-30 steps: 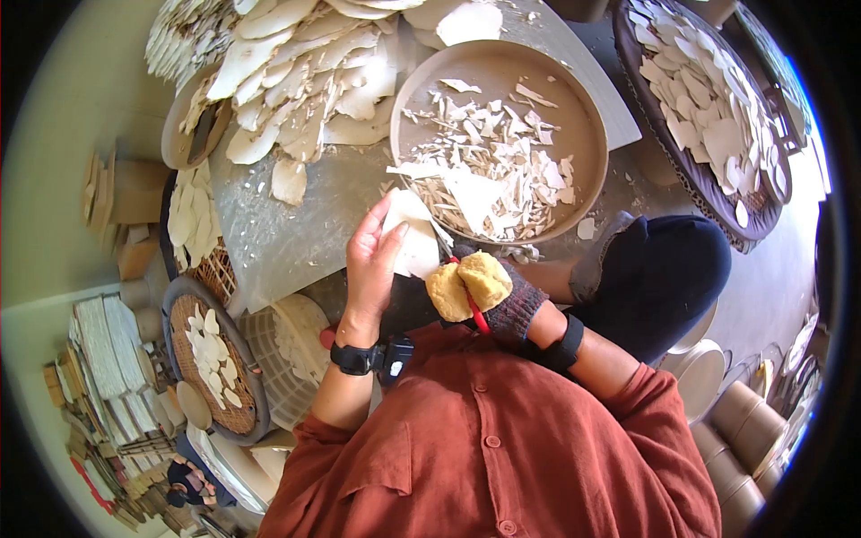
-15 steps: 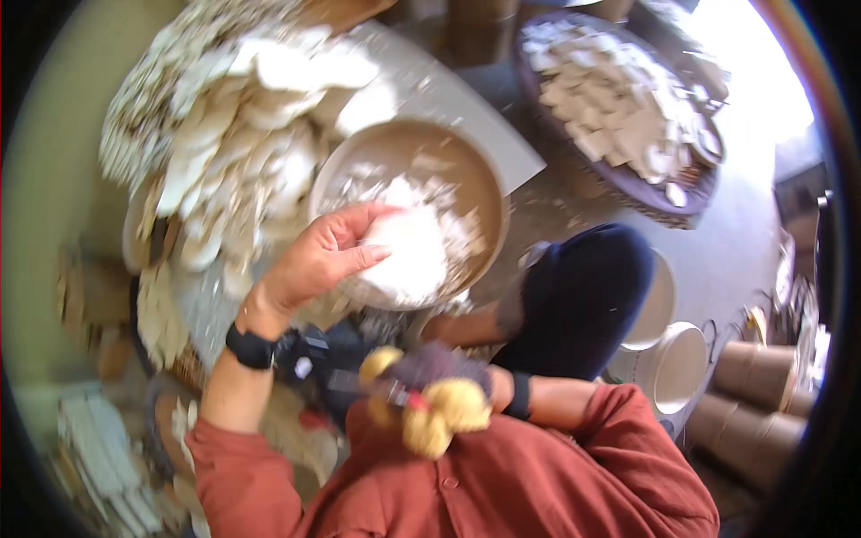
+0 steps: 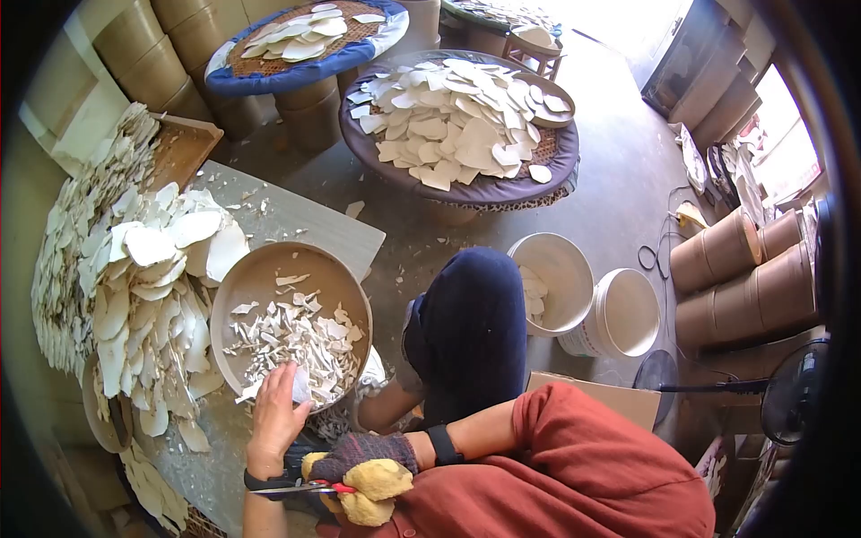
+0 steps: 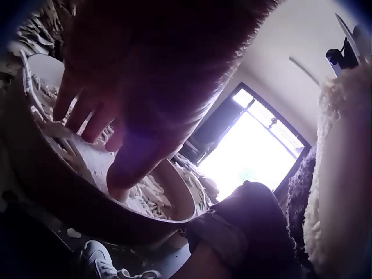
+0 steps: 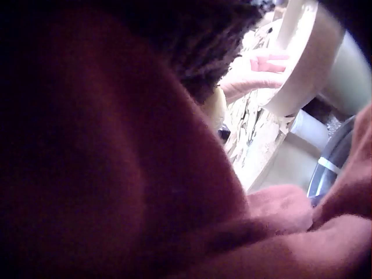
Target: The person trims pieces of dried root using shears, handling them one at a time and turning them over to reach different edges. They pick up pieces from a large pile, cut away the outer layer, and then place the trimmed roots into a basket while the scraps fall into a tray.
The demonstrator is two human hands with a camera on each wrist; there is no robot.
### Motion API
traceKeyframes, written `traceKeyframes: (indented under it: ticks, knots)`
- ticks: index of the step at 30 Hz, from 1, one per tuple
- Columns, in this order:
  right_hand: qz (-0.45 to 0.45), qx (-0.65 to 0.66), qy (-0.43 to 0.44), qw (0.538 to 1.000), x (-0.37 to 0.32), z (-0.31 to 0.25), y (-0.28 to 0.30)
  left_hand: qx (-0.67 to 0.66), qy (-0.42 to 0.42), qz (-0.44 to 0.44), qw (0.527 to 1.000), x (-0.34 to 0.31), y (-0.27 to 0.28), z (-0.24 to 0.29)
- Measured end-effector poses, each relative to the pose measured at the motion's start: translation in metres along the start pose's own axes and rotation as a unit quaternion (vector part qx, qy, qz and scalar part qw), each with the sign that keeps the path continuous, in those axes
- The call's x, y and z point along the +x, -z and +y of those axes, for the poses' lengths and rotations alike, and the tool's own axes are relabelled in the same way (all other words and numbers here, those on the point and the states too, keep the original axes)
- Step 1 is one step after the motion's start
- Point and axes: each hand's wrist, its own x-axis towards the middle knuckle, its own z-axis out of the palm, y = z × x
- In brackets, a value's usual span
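My bare left hand [image 3: 276, 414] is at the near rim of a round brown tray [image 3: 354, 269] full of thin white scraps [image 3: 296, 336]. Between its thumb and fingers it holds a flat white piece [image 3: 301, 386], also visible as a pale sheet [image 4: 96, 157] in the left wrist view. My right hand [image 3: 363, 455], in a dark knitted glove, grips red-handled scissors [image 3: 337, 487] padded with yellow sponge [image 3: 380, 480]. The scissor blades point left, across the left wrist in the head view. A dark red sleeve [image 5: 145, 174] covers most of the right wrist view.
A heap of flat white pieces [image 3: 148, 296] lies left of the tray on a grey board [image 3: 305, 215]. Beyond stand two round baskets, one purple-rimmed [image 3: 359, 152] and one blue-rimmed [image 3: 242, 85]. White buckets [image 3: 628, 314] and a fan [image 3: 794, 394] are on the right.
The head view has turned to the right. The left hand has brought the white piece from beside the scissors over to the tray. The right hand with the scissors has drawn back from the tray.
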Motion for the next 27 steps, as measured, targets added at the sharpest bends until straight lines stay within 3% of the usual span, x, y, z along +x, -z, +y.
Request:
traceKeyframes:
  ticks: [5,8,9,10,11,12,13,14,15,17,20,23,25,26,27]
  knots:
    - [-0.015,-0.066,-0.053,0.996,0.001,-0.007,0.002,-0.026,0.020,0.048,0.998,-0.005,0.011,0.009]
    - [0.025,-0.079,-0.039,0.996,-0.002,0.010,-0.003,-0.155,0.042,0.045,0.986,-0.017,0.015,-0.023]
    - [0.037,-0.062,-0.029,0.997,-0.003,0.017,-0.010,-0.201,0.068,0.085,0.974,-0.024,0.018,-0.024]
    - [-0.037,-0.069,-0.189,0.979,0.007,-0.008,0.007,-0.236,0.113,0.106,0.959,-0.032,0.017,-0.032]
    - [0.023,0.005,-0.085,0.996,-0.001,0.009,0.005,-0.268,0.165,0.132,0.940,-0.042,0.015,-0.041]
    - [0.086,0.152,0.097,0.980,-0.005,0.033,-0.001,-0.448,0.169,0.193,0.857,-0.050,0.010,-0.041]
    - [0.085,0.226,-0.013,0.970,-0.004,0.031,-0.001,-0.602,0.159,0.265,0.737,-0.054,0.006,-0.033]
    - [0.099,0.303,-0.121,0.940,-0.002,0.030,-0.001,-0.658,0.187,0.258,0.682,-0.064,0.007,-0.035]
    - [0.089,0.339,-0.165,0.922,-0.003,0.041,-0.004,-0.711,0.211,0.252,0.622,-0.077,0.005,-0.037]
    - [0.062,0.348,-0.159,0.922,-0.016,0.081,-0.016,-0.750,0.197,0.294,0.559,-0.092,-0.013,-0.037]
    - [0.040,0.353,-0.161,0.921,-0.027,0.114,-0.035,-0.731,0.217,0.372,0.529,-0.105,-0.028,-0.019]
    - [-0.012,0.326,-0.352,0.878,-0.014,0.098,-0.033,-0.701,0.223,0.381,0.560,-0.113,-0.039,-0.012]
    - [-0.026,0.327,-0.389,0.861,-0.001,0.088,-0.036,-0.695,0.220,0.357,0.584,-0.118,-0.044,-0.010]
    - [-0.016,0.358,-0.363,0.860,0.004,0.089,-0.042,-0.699,0.218,0.340,0.590,-0.120,-0.045,-0.009]
    - [0.004,0.417,-0.369,0.830,-0.009,0.110,-0.045,-0.703,0.214,0.322,0.597,-0.121,-0.046,-0.010]
